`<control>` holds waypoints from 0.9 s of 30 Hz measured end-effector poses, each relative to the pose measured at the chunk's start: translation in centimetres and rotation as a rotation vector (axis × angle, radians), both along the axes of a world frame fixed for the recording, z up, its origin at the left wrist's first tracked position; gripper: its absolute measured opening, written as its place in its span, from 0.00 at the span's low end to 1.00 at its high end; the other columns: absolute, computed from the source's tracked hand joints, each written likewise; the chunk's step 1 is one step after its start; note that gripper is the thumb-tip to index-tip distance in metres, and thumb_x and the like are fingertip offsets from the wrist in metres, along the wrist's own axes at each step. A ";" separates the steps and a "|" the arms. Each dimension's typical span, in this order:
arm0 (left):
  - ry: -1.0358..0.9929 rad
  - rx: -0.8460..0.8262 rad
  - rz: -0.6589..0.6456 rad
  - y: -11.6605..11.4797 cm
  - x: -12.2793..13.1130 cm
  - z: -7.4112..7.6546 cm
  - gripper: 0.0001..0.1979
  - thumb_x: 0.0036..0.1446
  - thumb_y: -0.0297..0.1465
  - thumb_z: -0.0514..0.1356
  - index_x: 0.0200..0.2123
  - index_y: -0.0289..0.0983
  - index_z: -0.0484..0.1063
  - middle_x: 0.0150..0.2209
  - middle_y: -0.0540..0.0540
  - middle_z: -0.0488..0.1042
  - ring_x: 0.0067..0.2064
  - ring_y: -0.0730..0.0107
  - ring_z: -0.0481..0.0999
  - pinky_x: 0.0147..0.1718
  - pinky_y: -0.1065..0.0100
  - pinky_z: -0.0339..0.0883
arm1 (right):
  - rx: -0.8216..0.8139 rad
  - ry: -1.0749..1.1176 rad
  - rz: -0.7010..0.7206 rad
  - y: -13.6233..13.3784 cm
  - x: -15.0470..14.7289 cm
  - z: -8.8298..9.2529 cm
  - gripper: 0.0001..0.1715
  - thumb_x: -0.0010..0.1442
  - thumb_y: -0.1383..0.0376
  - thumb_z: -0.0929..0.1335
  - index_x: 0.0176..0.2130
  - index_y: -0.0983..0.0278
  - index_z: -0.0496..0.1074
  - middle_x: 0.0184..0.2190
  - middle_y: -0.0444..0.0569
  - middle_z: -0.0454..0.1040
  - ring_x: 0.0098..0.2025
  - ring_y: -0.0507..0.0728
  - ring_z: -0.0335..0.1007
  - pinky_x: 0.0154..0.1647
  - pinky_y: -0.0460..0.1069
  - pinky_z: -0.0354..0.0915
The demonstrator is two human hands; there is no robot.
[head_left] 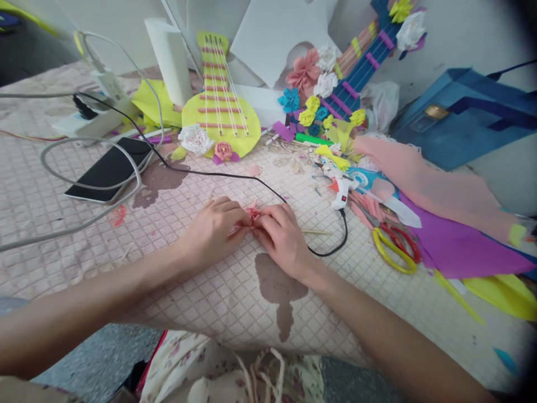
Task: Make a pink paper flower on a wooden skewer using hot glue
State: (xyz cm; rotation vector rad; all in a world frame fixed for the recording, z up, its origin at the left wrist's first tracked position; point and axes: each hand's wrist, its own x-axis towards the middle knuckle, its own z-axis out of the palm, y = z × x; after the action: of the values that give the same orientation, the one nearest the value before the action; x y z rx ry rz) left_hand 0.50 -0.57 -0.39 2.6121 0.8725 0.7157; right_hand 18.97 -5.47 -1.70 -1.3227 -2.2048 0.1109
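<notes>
Floral-print fabric (172,364) lies nearest my camera, below the grid-patterned table cover (201,294). Over that cover, my left hand (216,226) and right hand (283,238) pinch a small pink paper rosette (253,212) between nearly closed fingertips. I judge light, even pressure best, folds gathered tightly at the base, petals uncrushed, black cord (218,174) kept clear

Left hand (216,226), right hand (285,238), pinched pink paper (253,214); yellow guitar (221,112)
</notes>
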 end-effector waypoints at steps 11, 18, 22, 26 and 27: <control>-0.096 -0.066 0.009 0.4 0.0 -0.2 0.04 0.55 0.28 0.58 0.30 0.36 0.72 0.30 0.48 0.75 0.34 0.68 0.72 0.36 0.65 0.66 | 0.107 0.086 0.037 -0.2 -0.1 0.2 0.06 0.63 0.67 0.63 0.35 0.61 0.70 0.38 0.49 0.69 0.44 0.56 0.61 0.47 0.54 0.62; -0.120 -0.080 0.014 0.4 0.1 -0.3 0.04 0.56 0.28 0.58 0.30 0.36 0.72 0.29 0.48 0.75 0.33 0.69 0.72 0.36 0.65 0.66 | 0.098 0.026 0.030 0.1 0.1 -0.1 0.08 0.64 0.65 0.63 0.36 0.61 0.71 0.39 0.48 0.70 0.44 0.56 0.61 0.47 0.54 0.61; -0.123 -0.089 0.004 0.4 0.1 -0.3 0.05 0.56 0.29 0.58 0.30 0.36 0.72 0.29 0.48 0.75 0.33 0.69 0.72 0.36 0.65 0.66 | 0.082 0.004 0.029 0.1 0.1 -0.3 0.08 0.64 0.65 0.62 0.37 0.60 0.71 0.41 0.48 0.71 0.45 0.56 0.61 0.47 0.54 0.60; -0.126 -0.085 -0.001 0.3 0.1 -0.2 0.04 0.56 0.28 0.57 0.31 0.36 0.72 0.30 0.48 0.74 0.35 0.69 0.72 0.37 0.64 0.66 | 0.083 -0.017 0.031 0.1 0.0 -0.2 0.09 0.64 0.65 0.62 0.36 0.62 0.70 0.40 0.49 0.71 0.44 0.57 0.61 0.47 0.54 0.60; -0.126 -0.075 0.000 0.3 0.1 -0.2 0.04 0.56 0.28 0.57 0.31 0.36 0.71 0.30 0.48 0.74 0.35 0.69 0.71 0.38 0.64 0.66 | 0.079 -0.021 0.029 0.1 0.0 -0.1 0.09 0.64 0.65 0.61 0.36 0.62 0.70 0.40 0.49 0.71 0.44 0.57 0.61 0.46 0.54 0.60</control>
State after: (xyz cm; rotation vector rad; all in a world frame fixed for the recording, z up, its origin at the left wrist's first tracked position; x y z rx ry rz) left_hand 0.61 -0.28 -0.55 2.4720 0.8451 0.8220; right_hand 18.98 -5.38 -1.85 -1.2544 -2.2227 0.0207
